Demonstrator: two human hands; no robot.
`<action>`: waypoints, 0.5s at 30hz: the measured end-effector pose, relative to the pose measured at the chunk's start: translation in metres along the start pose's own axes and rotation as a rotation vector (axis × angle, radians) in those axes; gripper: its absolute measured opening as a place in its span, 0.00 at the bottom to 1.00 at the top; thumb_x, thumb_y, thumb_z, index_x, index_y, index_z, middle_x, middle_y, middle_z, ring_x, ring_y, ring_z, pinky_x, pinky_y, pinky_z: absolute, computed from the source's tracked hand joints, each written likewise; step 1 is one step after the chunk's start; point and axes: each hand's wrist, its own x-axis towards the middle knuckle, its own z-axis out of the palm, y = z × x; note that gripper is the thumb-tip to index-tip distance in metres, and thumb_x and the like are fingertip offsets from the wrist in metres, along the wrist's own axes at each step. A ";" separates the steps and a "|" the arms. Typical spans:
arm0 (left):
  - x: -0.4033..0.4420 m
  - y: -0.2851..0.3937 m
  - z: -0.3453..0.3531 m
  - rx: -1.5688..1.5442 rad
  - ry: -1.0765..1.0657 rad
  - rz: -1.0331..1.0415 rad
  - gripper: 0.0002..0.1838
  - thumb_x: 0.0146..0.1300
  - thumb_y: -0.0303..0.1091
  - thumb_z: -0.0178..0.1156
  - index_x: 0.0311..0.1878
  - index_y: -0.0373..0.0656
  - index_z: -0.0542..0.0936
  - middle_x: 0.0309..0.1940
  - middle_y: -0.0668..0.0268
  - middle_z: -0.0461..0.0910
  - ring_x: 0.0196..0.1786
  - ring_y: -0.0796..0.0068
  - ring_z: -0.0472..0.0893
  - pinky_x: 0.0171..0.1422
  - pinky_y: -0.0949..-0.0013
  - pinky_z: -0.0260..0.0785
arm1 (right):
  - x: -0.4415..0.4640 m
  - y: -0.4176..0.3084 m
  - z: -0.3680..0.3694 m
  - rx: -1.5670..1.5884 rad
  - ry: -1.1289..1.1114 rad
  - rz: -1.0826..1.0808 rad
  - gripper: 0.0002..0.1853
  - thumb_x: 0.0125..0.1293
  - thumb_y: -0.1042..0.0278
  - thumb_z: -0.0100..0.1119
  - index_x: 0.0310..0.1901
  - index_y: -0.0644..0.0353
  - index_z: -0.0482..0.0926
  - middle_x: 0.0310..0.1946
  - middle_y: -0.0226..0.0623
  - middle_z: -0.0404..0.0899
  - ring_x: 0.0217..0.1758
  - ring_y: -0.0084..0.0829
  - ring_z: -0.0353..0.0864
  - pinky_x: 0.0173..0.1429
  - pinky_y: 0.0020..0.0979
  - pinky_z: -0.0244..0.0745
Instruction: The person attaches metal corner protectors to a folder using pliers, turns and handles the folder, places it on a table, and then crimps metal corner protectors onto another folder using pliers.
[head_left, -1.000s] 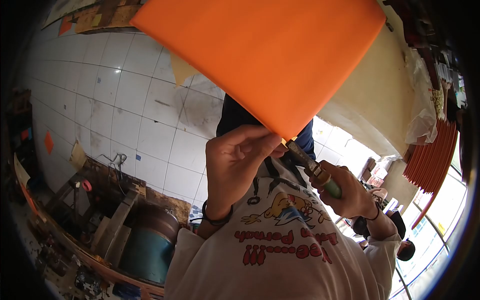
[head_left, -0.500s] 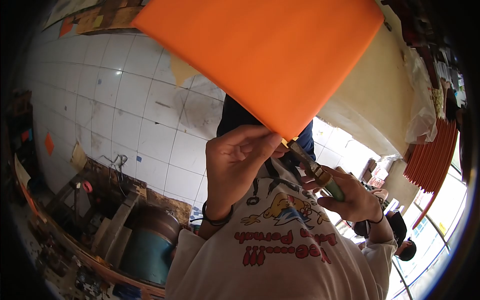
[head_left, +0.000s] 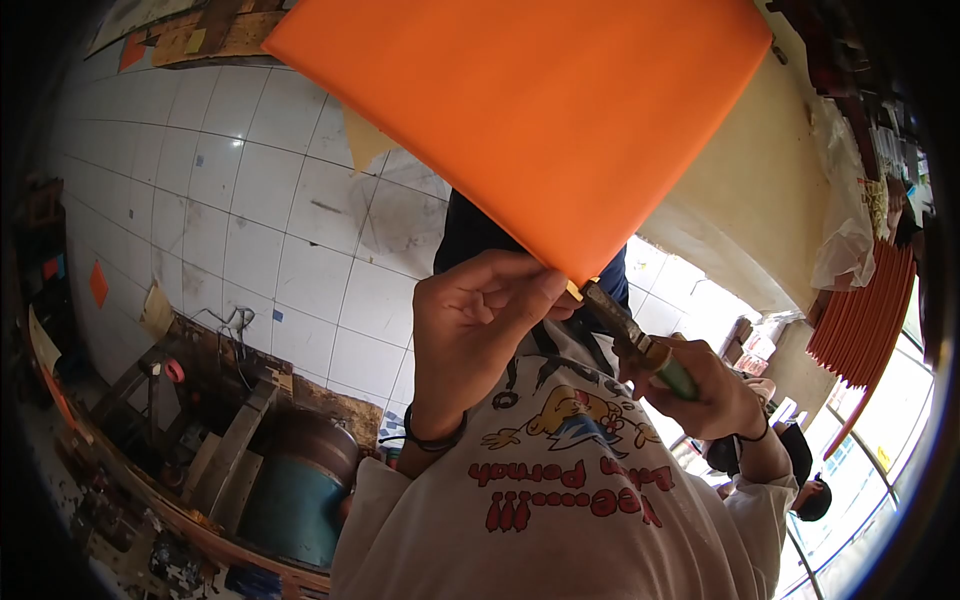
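Orange panel (head_left: 540,120), left grip (head_left: 470,325) pinching its edge, right grip (head_left: 712,392) around tool (head_left: 615,312), white-tiled floor (head_left: 265,185)

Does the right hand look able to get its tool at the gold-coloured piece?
Probably yes: the green-handled tool in the right hand has its tip by the gold-coloured piece, and the left hand is on the other side, leaving that approach free.

Place: a workshop, by the look of it
In hand: a green-handled metal tool (head_left: 618,320)
Tiled floor (head_left: 265,185): dirt marks, an orange scrap (head_left: 98,285), a tan scrap (head_left: 366,142)
Right side: thick stack of reddish-orange pieces (head_left: 865,315)
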 end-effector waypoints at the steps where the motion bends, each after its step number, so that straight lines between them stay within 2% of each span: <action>1: 0.000 -0.001 0.000 -0.004 0.000 0.001 0.07 0.65 0.22 0.61 0.44 0.31 0.81 0.36 0.57 0.85 0.38 0.73 0.85 0.45 0.72 0.81 | -0.001 0.001 0.001 -0.053 0.011 0.007 0.15 0.57 0.84 0.54 0.47 0.68 0.75 0.34 0.43 0.80 0.37 0.37 0.82 0.39 0.32 0.74; 2: 0.000 -0.001 0.000 -0.008 0.000 0.002 0.07 0.64 0.22 0.61 0.44 0.31 0.81 0.36 0.57 0.85 0.38 0.73 0.85 0.45 0.72 0.81 | -0.001 0.001 0.001 -0.107 0.022 0.015 0.15 0.56 0.84 0.54 0.47 0.68 0.75 0.33 0.44 0.79 0.35 0.37 0.81 0.37 0.33 0.73; 5: 0.001 -0.002 -0.001 -0.004 0.000 0.007 0.07 0.64 0.22 0.61 0.44 0.31 0.81 0.36 0.57 0.85 0.38 0.73 0.85 0.45 0.72 0.81 | 0.002 -0.004 0.004 -0.095 0.042 0.005 0.07 0.59 0.87 0.50 0.39 0.70 0.73 0.30 0.44 0.77 0.26 0.37 0.74 0.31 0.35 0.67; 8: 0.001 -0.003 -0.001 -0.019 -0.003 0.017 0.07 0.64 0.22 0.61 0.44 0.31 0.81 0.36 0.57 0.85 0.38 0.73 0.85 0.45 0.72 0.81 | -0.001 0.000 0.007 -0.092 0.101 -0.007 0.08 0.58 0.85 0.54 0.40 0.69 0.74 0.28 0.43 0.76 0.25 0.37 0.73 0.30 0.35 0.65; 11: 0.000 -0.002 -0.002 0.005 -0.005 0.014 0.07 0.64 0.22 0.61 0.44 0.31 0.81 0.36 0.57 0.85 0.38 0.73 0.85 0.45 0.72 0.81 | -0.002 0.001 0.004 -0.036 0.028 0.055 0.13 0.55 0.81 0.60 0.44 0.69 0.76 0.36 0.44 0.79 0.32 0.38 0.77 0.36 0.35 0.70; 14: 0.001 -0.005 0.000 0.038 0.044 0.049 0.07 0.65 0.24 0.60 0.42 0.30 0.81 0.33 0.54 0.84 0.33 0.69 0.86 0.41 0.68 0.83 | 0.007 -0.020 0.004 -0.053 -0.088 0.076 0.25 0.55 0.83 0.60 0.57 0.68 0.70 0.42 0.41 0.79 0.46 0.36 0.79 0.50 0.34 0.72; 15: 0.001 -0.005 0.000 0.049 0.039 0.053 0.07 0.65 0.25 0.60 0.42 0.30 0.81 0.33 0.54 0.84 0.33 0.68 0.86 0.41 0.67 0.83 | 0.007 -0.022 0.004 -0.069 -0.089 0.069 0.26 0.55 0.83 0.60 0.57 0.68 0.70 0.44 0.40 0.78 0.48 0.36 0.78 0.52 0.34 0.72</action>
